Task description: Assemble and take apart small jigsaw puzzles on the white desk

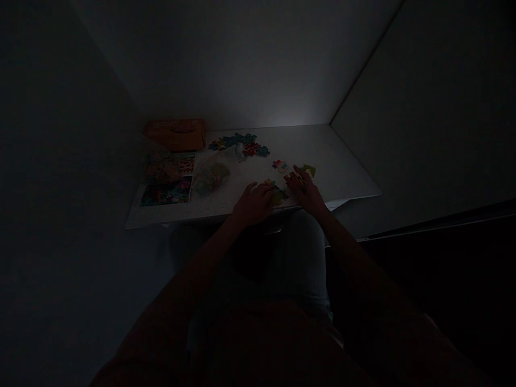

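Observation:
Light is dim, and fine detail is hard to make out. My left hand rests at the table's front edge, its fingers stretched over the side of a green jigsaw patch. Just to its right, my right hand has its fingers bent round a reddish jigsaw puzzle piece with pale edges; the fingers partly cover it. Beyond that hand lies a yellow-green puzzle piece. A pink and blue puzzle piece sits a little farther back, between the two hands.
Several joined teal and red puzzle pieces lie toward the back of the white table. An orange box stands at the back left. Nearer are clear bags of pieces and printed picture sheets. Walls border the back and right.

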`<state>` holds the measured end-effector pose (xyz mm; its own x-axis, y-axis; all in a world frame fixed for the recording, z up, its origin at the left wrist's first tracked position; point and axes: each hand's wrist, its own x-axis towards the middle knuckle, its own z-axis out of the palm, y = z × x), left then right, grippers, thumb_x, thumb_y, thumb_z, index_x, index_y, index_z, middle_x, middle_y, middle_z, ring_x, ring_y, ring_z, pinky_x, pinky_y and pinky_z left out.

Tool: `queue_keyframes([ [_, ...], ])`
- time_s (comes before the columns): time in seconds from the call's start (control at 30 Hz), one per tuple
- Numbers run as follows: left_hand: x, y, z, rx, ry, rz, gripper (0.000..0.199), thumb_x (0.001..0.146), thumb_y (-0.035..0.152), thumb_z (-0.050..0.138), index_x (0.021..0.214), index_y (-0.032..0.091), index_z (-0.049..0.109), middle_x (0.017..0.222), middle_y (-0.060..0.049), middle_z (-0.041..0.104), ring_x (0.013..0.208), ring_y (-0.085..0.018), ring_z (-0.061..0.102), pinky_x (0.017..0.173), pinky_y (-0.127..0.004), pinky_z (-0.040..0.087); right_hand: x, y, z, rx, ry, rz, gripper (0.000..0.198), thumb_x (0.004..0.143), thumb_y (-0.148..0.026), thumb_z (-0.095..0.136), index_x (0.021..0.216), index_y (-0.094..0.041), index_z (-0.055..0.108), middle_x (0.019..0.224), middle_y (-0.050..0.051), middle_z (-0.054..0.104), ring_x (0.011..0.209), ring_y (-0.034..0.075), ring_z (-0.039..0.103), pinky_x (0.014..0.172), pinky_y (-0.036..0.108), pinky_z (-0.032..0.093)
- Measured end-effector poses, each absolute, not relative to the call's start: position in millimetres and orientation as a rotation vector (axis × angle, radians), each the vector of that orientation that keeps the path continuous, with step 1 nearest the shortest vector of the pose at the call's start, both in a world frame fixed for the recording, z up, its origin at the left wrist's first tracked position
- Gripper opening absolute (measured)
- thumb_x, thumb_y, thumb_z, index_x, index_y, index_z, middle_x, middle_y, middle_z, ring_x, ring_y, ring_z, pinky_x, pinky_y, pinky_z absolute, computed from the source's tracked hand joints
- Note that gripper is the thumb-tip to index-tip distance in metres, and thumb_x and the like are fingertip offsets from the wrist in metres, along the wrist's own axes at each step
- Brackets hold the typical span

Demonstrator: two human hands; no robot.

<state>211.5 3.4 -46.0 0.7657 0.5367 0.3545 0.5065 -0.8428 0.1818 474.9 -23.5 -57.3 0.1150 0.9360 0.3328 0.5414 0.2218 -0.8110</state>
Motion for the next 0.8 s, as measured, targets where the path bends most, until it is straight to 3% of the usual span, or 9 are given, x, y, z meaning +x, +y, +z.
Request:
queue_keyframes([
  [0.13, 228.0, -10.2, -49.5, 2.866, 0.904, 0.642, 0.051, 0.107, 0.045, 0.073, 0.147, 0.014, 0.066, 0.164, -0.021, 0.061, 0.155, -0.036, 0.056, 0.137, -0.060, 0.035, 479.0, -23.3, -60.4, -1.469, -1.506, 0.555, 0.082, 0.103, -0.082, 0.065, 0.157, -0.020, 0.062, 0.151, 0.015, 0.066, 0.138, 0.031, 0.069, 0.123, 0.052, 0.057],
  [0.2, 235.6, -13.8, -53.2, 2.863, 0.925, 0.634, 0.048, 0.105, 0.040, 0.076, 0.144, 0.013, 0.067, 0.162, -0.022, 0.062, 0.152, -0.036, 0.059, 0.135, -0.056, 0.041, 480.7, -21.9, -63.9, -1.492, -1.473, 0.553, 0.082, 0.102, -0.083, 0.065, 0.154, -0.019, 0.063, 0.148, 0.017, 0.068, 0.136, 0.032, 0.070, 0.123, 0.053, 0.057],
  [0.3, 239.4, -15.7, -58.4, 2.890, 0.940, 0.598, 0.037, 0.106, 0.023, 0.073, 0.141, 0.014, 0.070, 0.156, -0.020, 0.067, 0.143, -0.034, 0.065, 0.126, -0.052, 0.052, 482.3, -20.2, -68.3, -1.477, -1.434, 0.586, 0.080, 0.102, -0.081, 0.067, 0.153, -0.020, 0.062, 0.146, 0.016, 0.069, 0.133, 0.031, 0.071, 0.122, 0.052, 0.057],
  [0.4, 234.9, -16.3, -61.7, 2.923, 0.880, 0.630, 0.029, 0.110, 0.018, 0.067, 0.138, 0.018, 0.074, 0.148, -0.016, 0.073, 0.133, -0.032, 0.071, 0.117, -0.049, 0.058, 483.3, -19.3, -70.9, -1.427, -1.412, 0.648, 0.080, 0.102, -0.082, 0.067, 0.153, -0.021, 0.061, 0.142, 0.014, 0.071, 0.127, 0.029, 0.073, 0.119, 0.050, 0.060],
  [0.67, 227.3, -3.0, -58.6, 2.654, 0.963, 0.710, 0.018, 0.113, 0.022, 0.066, 0.129, 0.020, 0.074, 0.123, -0.012, 0.081, 0.113, -0.027, 0.079, 0.101, -0.040, 0.063, 483.4, -17.4, -68.7, -1.476, -1.442, 0.593, 0.085, 0.100, -0.085, 0.063, 0.153, -0.019, 0.060, 0.145, 0.016, 0.069, 0.132, 0.033, 0.070, 0.125, 0.055, 0.054],
  [0.8, 226.6, 17.5, -46.2, 2.385, 1.149, 0.866, 0.022, 0.118, 0.031, 0.058, 0.133, 0.020, 0.071, 0.128, -0.011, 0.081, 0.113, -0.026, 0.080, 0.100, -0.038, 0.062, 483.0, -16.4, -67.6, -1.478, -1.451, 0.575, 0.088, 0.101, -0.087, 0.059, 0.153, -0.017, 0.060, 0.148, 0.018, 0.067, 0.136, 0.034, 0.069, 0.125, 0.057, 0.054],
])
